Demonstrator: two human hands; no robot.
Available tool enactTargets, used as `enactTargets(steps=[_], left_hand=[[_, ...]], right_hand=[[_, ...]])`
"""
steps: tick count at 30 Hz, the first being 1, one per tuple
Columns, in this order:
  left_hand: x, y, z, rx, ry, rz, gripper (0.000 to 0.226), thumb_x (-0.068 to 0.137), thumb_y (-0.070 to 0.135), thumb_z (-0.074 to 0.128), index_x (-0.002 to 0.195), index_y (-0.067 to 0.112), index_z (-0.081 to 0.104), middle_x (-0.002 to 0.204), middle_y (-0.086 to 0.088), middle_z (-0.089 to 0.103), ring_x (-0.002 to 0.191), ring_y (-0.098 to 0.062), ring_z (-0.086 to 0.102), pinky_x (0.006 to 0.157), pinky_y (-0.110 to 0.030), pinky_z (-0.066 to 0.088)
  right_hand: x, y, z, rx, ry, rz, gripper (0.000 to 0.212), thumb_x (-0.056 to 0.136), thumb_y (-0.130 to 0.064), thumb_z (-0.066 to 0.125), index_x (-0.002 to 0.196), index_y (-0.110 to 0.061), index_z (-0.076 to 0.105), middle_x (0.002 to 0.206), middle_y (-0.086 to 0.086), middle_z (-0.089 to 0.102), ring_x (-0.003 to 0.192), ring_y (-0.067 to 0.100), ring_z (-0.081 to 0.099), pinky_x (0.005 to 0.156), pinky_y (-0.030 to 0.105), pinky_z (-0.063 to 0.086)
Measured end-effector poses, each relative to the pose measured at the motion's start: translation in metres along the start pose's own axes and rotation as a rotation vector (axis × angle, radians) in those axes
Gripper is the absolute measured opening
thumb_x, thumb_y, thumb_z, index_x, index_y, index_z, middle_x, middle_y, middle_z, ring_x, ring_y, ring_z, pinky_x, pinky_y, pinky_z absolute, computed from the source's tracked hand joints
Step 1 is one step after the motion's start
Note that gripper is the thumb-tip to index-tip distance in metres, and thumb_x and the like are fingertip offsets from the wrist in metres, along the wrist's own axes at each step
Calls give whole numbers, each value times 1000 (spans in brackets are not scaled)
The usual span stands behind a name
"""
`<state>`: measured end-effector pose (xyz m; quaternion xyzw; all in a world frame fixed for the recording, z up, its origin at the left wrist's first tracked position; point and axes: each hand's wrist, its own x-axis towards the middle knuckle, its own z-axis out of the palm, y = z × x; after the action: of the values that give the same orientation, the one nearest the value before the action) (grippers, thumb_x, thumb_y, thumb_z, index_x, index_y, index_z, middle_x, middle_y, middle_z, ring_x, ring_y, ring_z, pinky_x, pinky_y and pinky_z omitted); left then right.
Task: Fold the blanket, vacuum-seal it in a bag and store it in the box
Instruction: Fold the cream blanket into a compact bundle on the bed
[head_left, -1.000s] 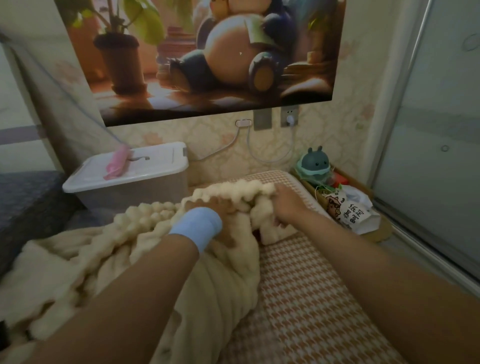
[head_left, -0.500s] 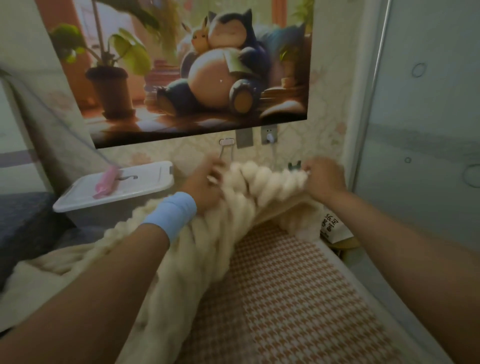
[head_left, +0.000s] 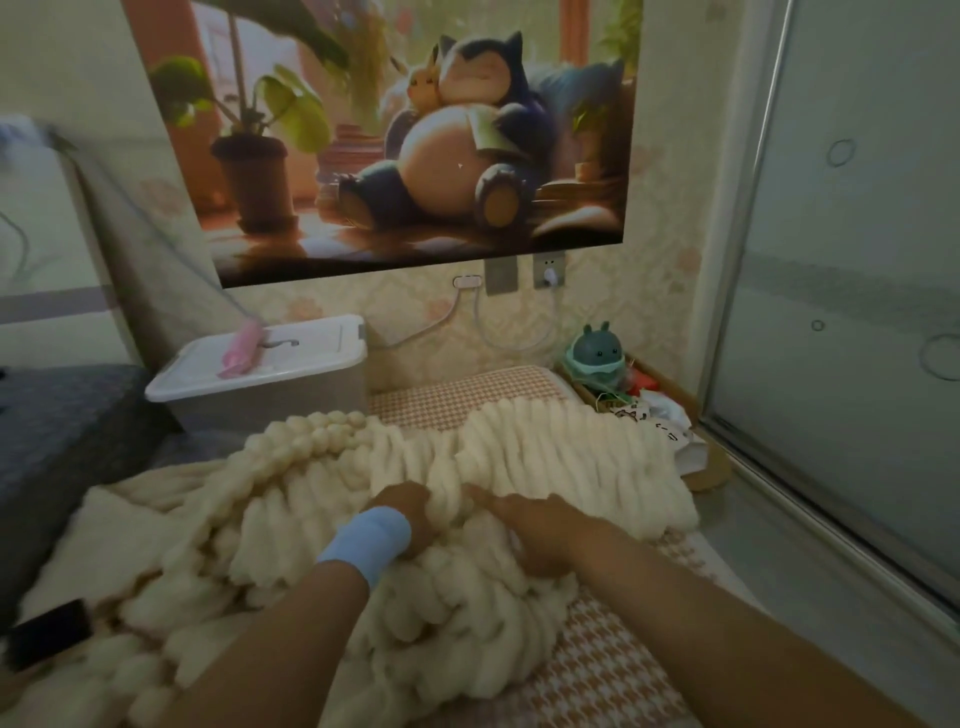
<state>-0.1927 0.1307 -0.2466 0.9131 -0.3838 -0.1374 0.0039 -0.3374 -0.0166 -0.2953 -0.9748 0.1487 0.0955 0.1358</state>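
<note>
Blanket (head_left: 519, 467), cream and thickly ribbed, lies heaped across the bed. Its far part is spread flat toward the pillow end and its near part is bunched in loose folds under the person's forearms. It covers much of the houndstooth sheet (head_left: 613, 660), which shows bare at the lower right and beyond the blanket's far edge.

The left hand (head_left: 402, 512), with a pale blue wristband (head_left: 366, 540) just behind it, is sunk into a raised fold near the middle of the blanket. Its fingers are curled into the pile, gripping it. The right hand (head_left: 535, 525) is just beside it on the same ridge, thumb stretched toward the left hand and fingers bent down round the fabric, grasping it too.

Beyond the blanket on the left stands the box (head_left: 260, 379), a pale plastic tub with its white lid on. A pink object (head_left: 240, 347) lies on that lid. Grey bedding (head_left: 62, 431) sits to the left of the box, and a dark flat object (head_left: 49, 634) rests at the blanket's lower-left edge.

At the far right corner of the bed a small green toy figure (head_left: 596, 356) sits among other items. A large cartoon poster (head_left: 415, 130) hangs on the wall above wall sockets (head_left: 548, 270), from which a white cable (head_left: 519, 338) hangs. A frosted glass door (head_left: 857, 312) fills the right side.
</note>
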Motion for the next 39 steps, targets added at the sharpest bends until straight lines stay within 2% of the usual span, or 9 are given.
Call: enactTargets(steps=[4, 7, 13, 20, 23, 30, 33, 36, 39], left_hand=[[-14, 7, -21, -467, 386, 99, 38, 87, 28, 63, 125, 20, 62, 127, -5, 62, 118, -26, 55, 97, -26, 40], [-26, 30, -30, -767, 478, 185, 41, 81, 27, 73, 120, 20, 65, 114, 0, 66, 107, -19, 60, 87, -20, 41], [-62, 62, -9, -414, -704, 341, 47, 88, 27, 68, 133, 22, 56, 120, -2, 59, 105, -19, 58, 98, -33, 48], [-13, -25, -46, -137, 335, 58, 47, 87, 27, 60, 133, 33, 50, 140, 0, 49, 127, -23, 48, 104, -34, 40], [0, -82, -45, 169, 234, -303, 80, 81, 61, 55, 147, 28, 27, 154, -7, 28, 140, -30, 29, 112, -45, 25], [7, -137, -52, -60, 160, -252, 38, 90, 21, 49, 126, 15, 61, 136, -12, 52, 120, -30, 52, 100, -35, 45], [3, -141, -49, -65, 126, -271, 87, 71, 63, 54, 146, 24, 34, 149, -10, 32, 132, -34, 36, 109, -42, 36], [-15, -151, -36, -80, -62, -355, 113, 77, 57, 66, 153, 15, -7, 157, -15, 16, 140, -34, 27, 111, -40, 32], [-34, -156, -29, 22, -54, -294, 85, 88, 42, 61, 152, 13, 15, 153, -14, 29, 135, -31, 38, 106, -37, 36]], right_hand=[[-15, -1, -27, -171, 276, -41, 38, 96, -27, 50, 133, -35, 55, 126, 5, 58, 113, 29, 59, 88, 31, 39], [-46, 12, -70, -391, 346, 101, 30, 91, -22, 52, 118, -26, 64, 118, 1, 59, 107, 26, 61, 84, 32, 39], [-82, 19, -97, -546, -649, 595, 39, 93, -25, 64, 130, -10, 63, 138, 7, 58, 110, 24, 57, 102, 34, 44], [-10, -31, -61, 16, 164, 198, 47, 92, -25, 57, 139, -24, 52, 147, 5, 43, 131, 25, 45, 105, 35, 41], [27, -47, -36, 65, 38, 168, 70, 93, -32, 55, 155, -26, 24, 160, 4, 23, 144, 26, 28, 118, 41, 27], [110, -101, -39, 130, 225, 8, 90, 88, -27, 61, 159, -31, 5, 165, 4, 7, 152, 29, 10, 119, 53, 21], [116, -116, -29, 13, 128, 31, 94, 93, -41, 57, 156, -35, -13, 166, 3, 5, 152, 30, 10, 121, 54, 15], [97, -118, -10, 3, -2, 76, 75, 95, -38, 55, 157, -32, 14, 162, 5, 24, 143, 31, 32, 116, 46, 31], [63, -117, -30, -134, 196, -33, 35, 92, -23, 58, 126, -20, 59, 127, 7, 60, 113, 28, 59, 87, 32, 43]])
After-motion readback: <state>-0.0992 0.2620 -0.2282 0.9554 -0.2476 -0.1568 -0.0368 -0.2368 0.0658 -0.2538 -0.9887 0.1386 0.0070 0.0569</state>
